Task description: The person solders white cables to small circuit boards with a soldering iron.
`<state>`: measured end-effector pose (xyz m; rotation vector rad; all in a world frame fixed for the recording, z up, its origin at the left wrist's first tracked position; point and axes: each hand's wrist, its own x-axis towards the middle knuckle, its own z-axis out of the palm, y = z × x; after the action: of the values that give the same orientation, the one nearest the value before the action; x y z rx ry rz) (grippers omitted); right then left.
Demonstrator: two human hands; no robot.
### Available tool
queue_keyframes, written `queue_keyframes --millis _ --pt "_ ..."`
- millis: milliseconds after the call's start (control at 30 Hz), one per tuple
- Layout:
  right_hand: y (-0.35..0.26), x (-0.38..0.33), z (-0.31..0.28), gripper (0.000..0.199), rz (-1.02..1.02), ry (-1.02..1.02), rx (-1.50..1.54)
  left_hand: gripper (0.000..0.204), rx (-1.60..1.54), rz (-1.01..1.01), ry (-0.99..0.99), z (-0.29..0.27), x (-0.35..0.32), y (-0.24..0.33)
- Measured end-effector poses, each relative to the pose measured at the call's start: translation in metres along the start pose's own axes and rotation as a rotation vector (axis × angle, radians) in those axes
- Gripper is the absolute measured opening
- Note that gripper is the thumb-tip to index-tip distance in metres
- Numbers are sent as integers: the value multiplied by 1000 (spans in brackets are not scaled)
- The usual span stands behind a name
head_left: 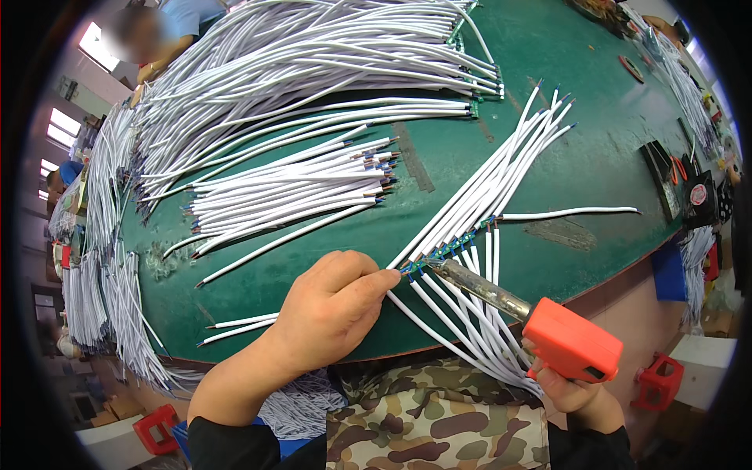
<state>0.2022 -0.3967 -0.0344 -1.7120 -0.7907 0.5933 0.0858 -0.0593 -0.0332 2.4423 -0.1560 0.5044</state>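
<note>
My left hand (333, 301) is closed, with thumb and forefinger pinching the near end of a narrow green circuit board strip (446, 249). White wires (478, 184) run from both long sides of the strip, some toward the far right, others down toward my lap. In my right hand (568, 388) is a red soldering gun (576, 341), gripped by its handle. Its metal barrel points left, and the tip is at the strip close to my left fingertips. Whether the tip touches the board I cannot tell. One white wire (572, 212) sticks out rightward from the strip's far end.
A pile of cut white wires (290, 188) lies on the green table (548, 31) at left. Behind it is a large heap of wired boards (313, 59). Pliers with orange handles (678, 168) and a black holder (658, 180) are at the right edge. Another person (184, 31) sits far left.
</note>
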Motion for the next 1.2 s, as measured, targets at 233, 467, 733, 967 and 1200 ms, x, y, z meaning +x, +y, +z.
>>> queue_keyframes --millis 233,467,733,967,1200 --pt "0 1 0 36 73 -22 8 37 85 -24 -51 4 -6 -4" --pt "2 6 2 35 44 -31 39 39 84 -38 -71 5 -7 -7" --pt "-3 8 3 33 2 -56 -38 42 23 -5 -11 7 -10 -9" --pt "0 9 2 38 -76 -63 -177 47 76 10 -52 6 -8 -7" --pt "3 7 2 36 -74 -108 -189 49 86 6 -43 8 -9 -7"
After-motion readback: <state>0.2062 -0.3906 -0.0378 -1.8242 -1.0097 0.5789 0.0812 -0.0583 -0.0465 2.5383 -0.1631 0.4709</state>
